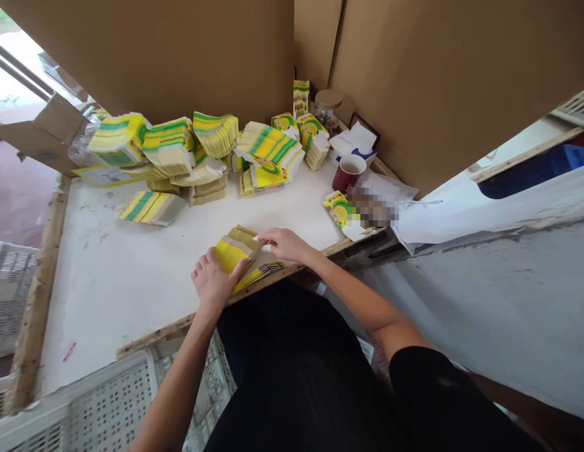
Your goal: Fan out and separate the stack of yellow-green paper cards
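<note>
Near the table's front edge, a stack of flat yellow and tan cartons (233, 248) lies beneath my hands. My left hand (214, 276) grips the stack's left side, with the thumb on top and the fingers along the far left edge. At the stack's right end is my right hand (279, 243), its fingers bent together at the cartons' edge, with white coverings on fingertips. Whatever its fingers pinch is too small to make out. More yellow-edged cartons (259, 275) lie fanned beside the stack, along the wooden edge.
Bundles of yellow-green cartons (268, 147) line the back of the white table (108, 270). A red mug (348, 172), a lidded jar (328, 107) and a loose carton (338, 210) stand at the right. Brown cardboard (179, 56) rises behind. White crates (113, 402) sit below the front edge.
</note>
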`<state>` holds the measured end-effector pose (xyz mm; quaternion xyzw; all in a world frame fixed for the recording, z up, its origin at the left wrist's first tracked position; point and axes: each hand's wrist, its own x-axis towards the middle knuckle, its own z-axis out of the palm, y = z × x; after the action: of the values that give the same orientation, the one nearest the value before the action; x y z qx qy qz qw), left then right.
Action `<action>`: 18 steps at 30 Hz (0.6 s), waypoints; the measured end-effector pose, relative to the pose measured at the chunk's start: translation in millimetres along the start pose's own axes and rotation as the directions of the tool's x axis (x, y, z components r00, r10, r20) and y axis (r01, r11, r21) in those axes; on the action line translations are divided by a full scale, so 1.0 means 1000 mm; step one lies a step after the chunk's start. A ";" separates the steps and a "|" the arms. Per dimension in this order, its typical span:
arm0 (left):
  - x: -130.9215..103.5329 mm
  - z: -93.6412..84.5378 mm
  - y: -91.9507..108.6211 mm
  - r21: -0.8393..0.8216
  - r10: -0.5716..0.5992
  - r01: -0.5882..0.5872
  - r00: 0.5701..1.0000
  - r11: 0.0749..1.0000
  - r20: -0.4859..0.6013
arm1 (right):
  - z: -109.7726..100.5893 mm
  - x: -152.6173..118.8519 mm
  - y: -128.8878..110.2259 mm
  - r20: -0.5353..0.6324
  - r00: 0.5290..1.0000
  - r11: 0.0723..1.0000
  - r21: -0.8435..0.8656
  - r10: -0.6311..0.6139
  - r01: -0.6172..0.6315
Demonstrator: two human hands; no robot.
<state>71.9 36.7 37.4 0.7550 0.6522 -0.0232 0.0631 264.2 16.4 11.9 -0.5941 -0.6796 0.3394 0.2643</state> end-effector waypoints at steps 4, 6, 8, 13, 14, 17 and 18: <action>-0.003 -0.005 0.003 0.026 -0.015 0.015 1.000 1.000 0.013 | 0.008 -0.001 -0.004 -0.004 0.999 0.961 -0.272 -0.041 0.039; -0.004 -0.010 0.006 0.037 -0.029 0.028 0.999 0.999 0.037 | 0.009 -0.005 -0.006 0.004 0.997 0.939 -0.337 -0.078 0.075; -0.005 -0.015 0.009 0.045 -0.037 0.034 0.998 0.998 0.057 | 0.008 -0.010 -0.007 0.012 0.992 0.914 -0.389 -0.124 0.119; -0.009 -0.025 0.018 0.059 -0.079 0.074 0.993 0.996 0.091 | 0.004 -0.013 -0.013 0.063 0.987 0.862 -0.480 -0.150 0.162; -0.010 -0.027 0.019 0.059 -0.084 0.078 0.991 0.995 0.101 | 0.004 -0.013 -0.015 0.076 0.986 0.855 -0.492 -0.146 0.164; -0.011 -0.030 0.022 0.056 -0.107 0.101 0.986 0.993 0.124 | 0.006 -0.013 -0.016 0.089 0.985 0.833 -0.525 -0.150 0.174; -0.011 -0.030 0.023 0.053 -0.114 0.108 0.985 0.993 0.126 | 0.006 -0.013 -0.016 0.086 0.984 0.828 -0.532 -0.155 0.176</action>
<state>91.2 26.1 70.2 0.7157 0.6871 -0.0903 0.0865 251.6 1.9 20.7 -0.5765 -0.8012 0.1230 0.1027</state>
